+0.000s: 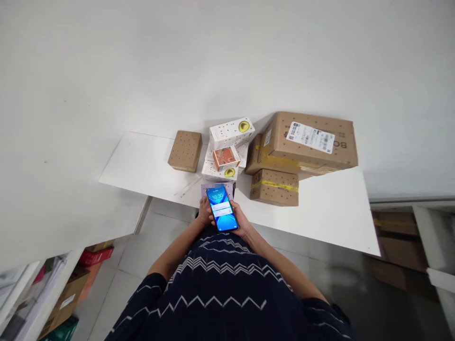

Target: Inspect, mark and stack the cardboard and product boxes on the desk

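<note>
My right hand (242,219) is wrapped round a smartphone (222,209), its fingertips showing at the phone's left edge. The lit blue screen reads 10:30 above white notification panels. Behind the phone's upper end, a lilac dotted box (230,190) shows at both sides. My left hand (204,211) is closed at the near left corner of that box, with some fingers hidden by the phone. Just beyond are white boxes with an avocado picture (231,132), piled up, and a small orange box (226,157) lying on them.
A white table (142,156) stands against the wall. On it, a small brown carton (185,150) is at left; a large labelled carton (316,142) and a yellow-taped carton (274,187) are at right. Shelves (53,293) with boxes stand lower left; more cartons (398,237) sit at right.
</note>
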Tool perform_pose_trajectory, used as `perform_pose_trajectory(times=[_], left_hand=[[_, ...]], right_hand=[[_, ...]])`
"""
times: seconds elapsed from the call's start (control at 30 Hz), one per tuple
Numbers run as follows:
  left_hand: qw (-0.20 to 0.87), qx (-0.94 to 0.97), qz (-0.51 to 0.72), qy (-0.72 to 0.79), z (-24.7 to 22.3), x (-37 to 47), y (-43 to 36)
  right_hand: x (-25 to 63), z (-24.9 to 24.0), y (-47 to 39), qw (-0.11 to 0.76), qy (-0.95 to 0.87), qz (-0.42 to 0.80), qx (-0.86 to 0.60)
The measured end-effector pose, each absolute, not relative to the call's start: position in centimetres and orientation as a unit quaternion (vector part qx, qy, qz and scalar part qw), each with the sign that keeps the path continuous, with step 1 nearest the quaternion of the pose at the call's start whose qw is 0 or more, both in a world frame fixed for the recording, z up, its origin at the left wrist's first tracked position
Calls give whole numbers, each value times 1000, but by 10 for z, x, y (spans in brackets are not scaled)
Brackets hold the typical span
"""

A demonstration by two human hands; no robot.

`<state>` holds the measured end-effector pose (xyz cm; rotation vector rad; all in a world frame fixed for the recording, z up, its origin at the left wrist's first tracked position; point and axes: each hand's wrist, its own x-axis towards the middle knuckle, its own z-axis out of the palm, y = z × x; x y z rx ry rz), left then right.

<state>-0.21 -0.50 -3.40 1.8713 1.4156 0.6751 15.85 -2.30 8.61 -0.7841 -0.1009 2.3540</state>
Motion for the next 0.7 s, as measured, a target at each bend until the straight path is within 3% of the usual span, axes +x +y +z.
perform_pose_trajectory(times=[0.13, 0.27, 0.4, 0.5, 0.57, 0.7], left_hand=[[208, 774, 210, 560, -21, -3, -7], [123, 814, 178, 540, -15, -2, -8], [97, 822, 174, 533, -15, -3, -7], [95, 825, 175, 529, -16, -3, -7], [95, 826, 174, 528, -15, -3, -7], [99, 828, 168, 526, -11, -3, -9]], right_hand=[[190, 88, -23, 367, -131, 842, -374], [251, 88, -16, 409, -335, 652, -544], [319, 81, 0, 296, -572, 339, -686], [357, 69, 12, 181, -658, 158, -713], [374, 59, 18, 139, -686, 106, -706], [388, 44, 24, 141, -695, 83, -700]])
